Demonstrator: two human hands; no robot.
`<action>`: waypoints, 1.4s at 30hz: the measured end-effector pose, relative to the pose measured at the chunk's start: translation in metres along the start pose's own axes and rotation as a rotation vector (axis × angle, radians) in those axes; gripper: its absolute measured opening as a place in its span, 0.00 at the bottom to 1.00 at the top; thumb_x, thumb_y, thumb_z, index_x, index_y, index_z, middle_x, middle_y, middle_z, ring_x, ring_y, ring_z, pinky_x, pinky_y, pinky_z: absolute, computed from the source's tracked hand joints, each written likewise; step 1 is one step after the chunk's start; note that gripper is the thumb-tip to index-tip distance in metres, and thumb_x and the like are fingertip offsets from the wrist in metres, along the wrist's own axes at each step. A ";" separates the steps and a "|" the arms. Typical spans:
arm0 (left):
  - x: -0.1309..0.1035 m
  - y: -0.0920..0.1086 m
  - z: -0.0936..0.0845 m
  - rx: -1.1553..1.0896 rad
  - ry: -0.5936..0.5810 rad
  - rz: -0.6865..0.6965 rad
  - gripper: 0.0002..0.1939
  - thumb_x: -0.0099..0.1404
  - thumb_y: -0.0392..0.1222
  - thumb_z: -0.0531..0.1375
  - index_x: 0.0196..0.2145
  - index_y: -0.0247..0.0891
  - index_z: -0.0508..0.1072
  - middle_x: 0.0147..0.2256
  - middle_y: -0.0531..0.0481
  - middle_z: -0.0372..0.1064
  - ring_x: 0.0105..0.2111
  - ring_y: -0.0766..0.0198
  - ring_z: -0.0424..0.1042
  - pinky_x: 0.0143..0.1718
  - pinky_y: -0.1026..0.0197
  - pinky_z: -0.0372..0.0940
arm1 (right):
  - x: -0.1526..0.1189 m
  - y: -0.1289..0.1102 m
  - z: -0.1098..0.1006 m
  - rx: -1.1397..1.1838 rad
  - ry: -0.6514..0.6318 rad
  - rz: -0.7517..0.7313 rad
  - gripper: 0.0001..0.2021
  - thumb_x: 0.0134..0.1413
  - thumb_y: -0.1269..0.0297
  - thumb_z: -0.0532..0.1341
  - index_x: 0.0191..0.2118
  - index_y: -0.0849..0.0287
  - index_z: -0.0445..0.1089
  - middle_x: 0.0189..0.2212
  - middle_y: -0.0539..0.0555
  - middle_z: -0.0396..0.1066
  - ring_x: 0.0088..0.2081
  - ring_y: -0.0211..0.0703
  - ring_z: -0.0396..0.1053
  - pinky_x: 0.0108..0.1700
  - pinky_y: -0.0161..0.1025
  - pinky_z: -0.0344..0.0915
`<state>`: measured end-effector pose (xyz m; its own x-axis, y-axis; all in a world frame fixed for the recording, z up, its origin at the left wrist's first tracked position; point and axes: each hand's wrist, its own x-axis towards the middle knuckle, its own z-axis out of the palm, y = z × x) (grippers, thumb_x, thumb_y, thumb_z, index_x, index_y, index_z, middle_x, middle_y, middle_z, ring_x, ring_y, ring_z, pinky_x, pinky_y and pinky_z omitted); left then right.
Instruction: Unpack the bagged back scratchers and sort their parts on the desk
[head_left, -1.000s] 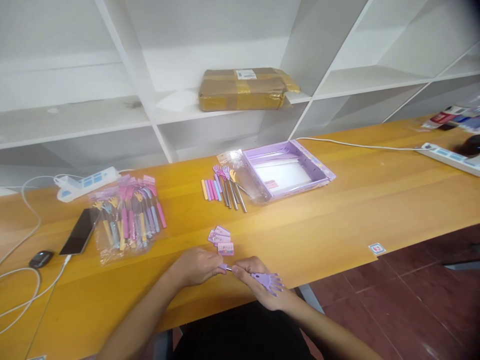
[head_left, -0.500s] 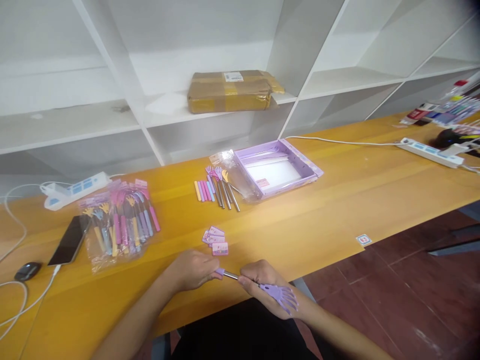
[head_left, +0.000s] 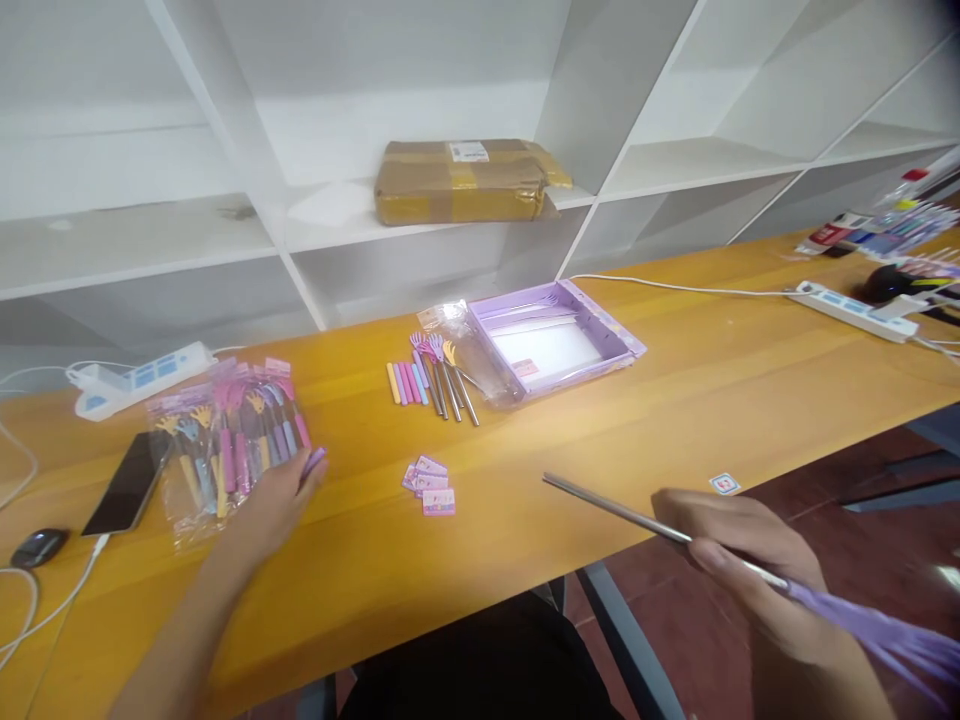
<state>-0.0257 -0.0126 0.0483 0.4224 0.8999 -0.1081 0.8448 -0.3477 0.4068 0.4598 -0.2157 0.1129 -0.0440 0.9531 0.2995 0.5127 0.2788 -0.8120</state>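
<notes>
My right hand (head_left: 750, 560) is closed round the metal rod of a back scratcher (head_left: 615, 505); its purple claw head trails off to the lower right, blurred. The rod's bare end points left over the table. My left hand (head_left: 274, 500) grips a short purple handle sleeve (head_left: 315, 460), apart from the rod, beside the bagged back scratchers (head_left: 240, 440). Between the hands lie several small pink cards (head_left: 437, 502). Farther back are loose handle sleeves (head_left: 407, 383) in yellow, pink, purple and blue, with several bare-rod back scratchers (head_left: 450, 380) next to them.
A purple open box (head_left: 555, 340) stands at the table's back with clear plastic film beside it. Power strips (head_left: 855, 308) lie at right and left. A phone (head_left: 131, 485) and a mouse (head_left: 39, 547) are at the left. A taped carton (head_left: 465, 185) sits on the shelf.
The purple handle sleeve has come off the rod. My left hand has moved left with the sleeve, my right hand right with the back scratcher.
</notes>
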 end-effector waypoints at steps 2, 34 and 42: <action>0.005 0.002 -0.004 -0.059 0.032 -0.117 0.18 0.77 0.59 0.50 0.43 0.44 0.69 0.41 0.45 0.79 0.41 0.49 0.79 0.41 0.55 0.70 | 0.015 -0.003 -0.013 0.028 0.019 -0.092 0.25 0.74 0.53 0.57 0.23 0.54 0.60 0.21 0.51 0.54 0.24 0.43 0.57 0.28 0.45 0.51; 0.129 0.041 0.104 -0.153 0.417 0.120 0.21 0.67 0.27 0.57 0.55 0.39 0.69 0.54 0.39 0.69 0.58 0.47 0.71 0.63 0.44 0.65 | 0.261 0.106 0.172 -0.964 -0.251 0.143 0.18 0.80 0.60 0.45 0.60 0.65 0.65 0.53 0.70 0.72 0.48 0.55 0.77 0.46 0.42 0.69; 0.128 0.043 0.103 -0.167 0.412 0.094 0.20 0.66 0.27 0.57 0.54 0.38 0.69 0.54 0.40 0.69 0.57 0.48 0.71 0.64 0.44 0.65 | 0.256 0.111 0.174 -1.004 -0.206 0.108 0.15 0.78 0.62 0.48 0.58 0.62 0.67 0.57 0.69 0.67 0.44 0.52 0.76 0.39 0.40 0.66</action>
<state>0.0982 0.0604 -0.0411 0.2998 0.9080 0.2926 0.7305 -0.4158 0.5417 0.3559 0.0800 0.0124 -0.0527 0.9953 0.0812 0.9985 0.0535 -0.0080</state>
